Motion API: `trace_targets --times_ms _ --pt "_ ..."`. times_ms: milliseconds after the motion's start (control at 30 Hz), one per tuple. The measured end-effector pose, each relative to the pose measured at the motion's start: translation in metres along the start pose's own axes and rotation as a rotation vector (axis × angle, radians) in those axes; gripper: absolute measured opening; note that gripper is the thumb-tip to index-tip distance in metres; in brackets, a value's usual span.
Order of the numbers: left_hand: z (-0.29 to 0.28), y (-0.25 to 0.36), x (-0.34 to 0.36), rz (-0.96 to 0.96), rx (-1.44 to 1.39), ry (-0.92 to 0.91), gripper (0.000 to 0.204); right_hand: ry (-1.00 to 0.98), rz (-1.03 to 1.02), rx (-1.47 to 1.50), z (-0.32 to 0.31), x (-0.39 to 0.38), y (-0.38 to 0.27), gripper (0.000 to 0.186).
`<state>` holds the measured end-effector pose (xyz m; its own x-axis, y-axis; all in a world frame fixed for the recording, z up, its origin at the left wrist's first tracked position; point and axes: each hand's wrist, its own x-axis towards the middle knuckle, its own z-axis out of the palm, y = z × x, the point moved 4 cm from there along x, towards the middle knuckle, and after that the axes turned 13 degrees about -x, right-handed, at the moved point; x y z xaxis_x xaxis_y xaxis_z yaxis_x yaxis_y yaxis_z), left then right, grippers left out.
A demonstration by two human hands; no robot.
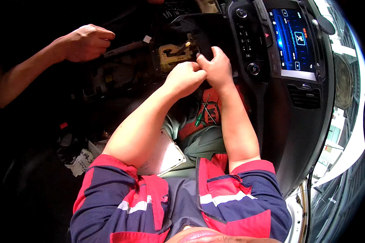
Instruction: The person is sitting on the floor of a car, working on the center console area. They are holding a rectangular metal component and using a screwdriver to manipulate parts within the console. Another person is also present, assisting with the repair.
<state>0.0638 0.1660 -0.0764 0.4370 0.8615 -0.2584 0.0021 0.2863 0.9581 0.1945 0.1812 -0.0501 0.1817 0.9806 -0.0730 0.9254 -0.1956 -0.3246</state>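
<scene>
My left hand [184, 79] is closed, fingers curled in, and meets my right hand [218, 69] in front of the car's centre console. The right hand is bent with its thumb and forefinger toward a dark trim piece [206, 45]. Whatever either hand pinches is too dark and small to make out. Just beyond them sits a yellowish gear shift mechanism [170, 56] with a short lever [185, 47]. Below my wrists, a green-handled screwdriver [199, 118] lies on a red cloth or bag [215, 108].
Another person's hand [87, 43] reaches in from the left, fingers curled. A lit touchscreen [293, 40] and dashboard knobs [253, 69] stand to the right. A pale flat panel [166, 152] rests by my lap. Crumpled papers [83, 162] lie at lower left, amid deep shadow.
</scene>
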Motion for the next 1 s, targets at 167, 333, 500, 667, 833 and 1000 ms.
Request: trace_targets --times_ms 167,333,500,667,833,1000 --pt "-0.013 -0.013 -0.006 -0.153 -0.139 -0.107 0.039 -0.067 0.000 0.100 -0.008 -0.022 -0.022 0.057" --pt "-0.017 -0.003 -0.023 -0.061 -0.607 -0.137 0.028 0.006 0.051 0.118 -0.030 -0.037 -0.042 0.059" --pt "-0.017 0.009 -0.027 0.124 -0.939 -0.415 0.020 -0.008 0.090 0.150 -0.066 -0.063 -0.053 0.050" --pt "-0.016 -0.009 -0.012 0.090 -0.906 -0.195 0.028 -0.033 0.115 0.234 -0.078 -0.099 -0.039 0.048" --pt "0.001 -0.017 -0.010 0.077 -0.732 0.021 0.021 0.209 -0.071 -0.009 -0.034 -0.150 -0.023 0.056" --pt "-0.011 -0.031 -0.010 -0.355 -0.817 0.126 0.034 0.163 -0.095 -0.104 0.017 -0.165 -0.026 0.050"
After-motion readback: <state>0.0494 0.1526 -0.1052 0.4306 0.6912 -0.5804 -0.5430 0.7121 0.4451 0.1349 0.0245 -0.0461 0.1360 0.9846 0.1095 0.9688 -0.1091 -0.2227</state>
